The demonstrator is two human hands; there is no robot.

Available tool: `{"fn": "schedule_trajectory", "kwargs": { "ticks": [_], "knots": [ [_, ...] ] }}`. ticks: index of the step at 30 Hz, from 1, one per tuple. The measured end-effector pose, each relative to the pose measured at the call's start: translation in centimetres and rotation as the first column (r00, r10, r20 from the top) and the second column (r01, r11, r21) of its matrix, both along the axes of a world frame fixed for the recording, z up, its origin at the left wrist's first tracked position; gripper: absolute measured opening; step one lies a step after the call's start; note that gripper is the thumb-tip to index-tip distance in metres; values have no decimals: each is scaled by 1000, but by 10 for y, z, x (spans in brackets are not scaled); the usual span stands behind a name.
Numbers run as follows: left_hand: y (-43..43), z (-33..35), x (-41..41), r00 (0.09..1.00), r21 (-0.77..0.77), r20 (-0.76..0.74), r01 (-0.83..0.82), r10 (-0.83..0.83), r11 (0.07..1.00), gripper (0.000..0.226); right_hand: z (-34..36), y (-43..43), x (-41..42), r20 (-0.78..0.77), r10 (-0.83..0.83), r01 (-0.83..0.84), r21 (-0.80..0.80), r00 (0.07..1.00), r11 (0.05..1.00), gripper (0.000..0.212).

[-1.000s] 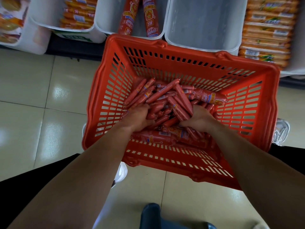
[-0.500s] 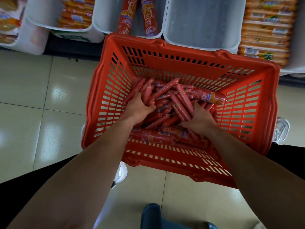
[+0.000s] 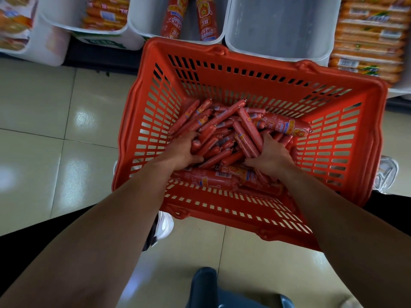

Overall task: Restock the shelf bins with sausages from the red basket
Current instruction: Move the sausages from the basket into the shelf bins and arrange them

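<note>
Crouched over a red slotted plastic basket (image 3: pixel 333 141), parked on the pale tiled floor (image 3: pixel 44 152) tight against the front edge of the shelf (image 3: pixel 100 60). Reaching in with both arms. Gripping, with the left hand (image 3: pixel 182 150), a few of the thin red film-wrapped sausages (image 3: pixel 222 138) at the left side of the heap; clamping, with the right hand (image 3: pixel 270 155), another clutch at the right side. Hands apart, not touching, a ridge of sausages between.

Set against a second ago: left hand now further out toward the basket's left wall, having slid from near the middle of the heap and closed on a fresh bunch; right hand hardly shifted, only dug in deeper. Heap a little stirred (not one sausage out of the basket in that stretch). Judged from that: gathering and squaring up a double handful, not yet carrying.

Plenty left to do. Beyond the basket's far rim, a translucent white plastic shelf bin (image 3: pixel 282 25) showing only its own bare walls, and just left of it a second white plastic bin (image 3: pixel 144 14) holding two thick red sausages (image 3: pixel 173 16). Likely next: lifting both handfuls over the far rim and dropping them into one of those bins. Worth minding the slick casings, apt to squirt out of a loose grip on the way up, and the thick orange-labelled red sausage (image 3: pixel 287 126) lying at the heap's far right corner, probably bound for the other bin.
</note>
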State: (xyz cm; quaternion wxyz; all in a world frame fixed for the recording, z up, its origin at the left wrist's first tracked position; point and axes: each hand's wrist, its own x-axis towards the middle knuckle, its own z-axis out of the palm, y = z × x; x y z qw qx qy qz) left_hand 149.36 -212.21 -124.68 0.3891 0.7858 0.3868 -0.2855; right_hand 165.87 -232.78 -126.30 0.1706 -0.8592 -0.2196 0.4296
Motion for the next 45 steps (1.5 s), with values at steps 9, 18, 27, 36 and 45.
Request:
{"fn": "schedule_trajectory", "kwargs": {
  "ticks": [9,18,27,36,45],
  "knots": [
    [-2,-9,28,962,-30,166,-214,216,976,50,-4,-5,-4,-15,-100,100,49,995,994,73],
    [-2,-13,21,974,-115,172,-129,148,985,85,-6,16,-2,-9,0,0,-99,1000,995,70],
    [12,45,30,943,-109,282,-153,178,982,47,45,-3,26,-113,26,-26,-2,993,1000,75],
    [32,176,41,925,52,379,-46,23,998,39,167,-6,57,59,129,-136,127,990,983,57],
    [100,249,86,900,227,425,3,-102,974,30,227,65,146,258,179,-220,140,949,965,51]
  ]
}}
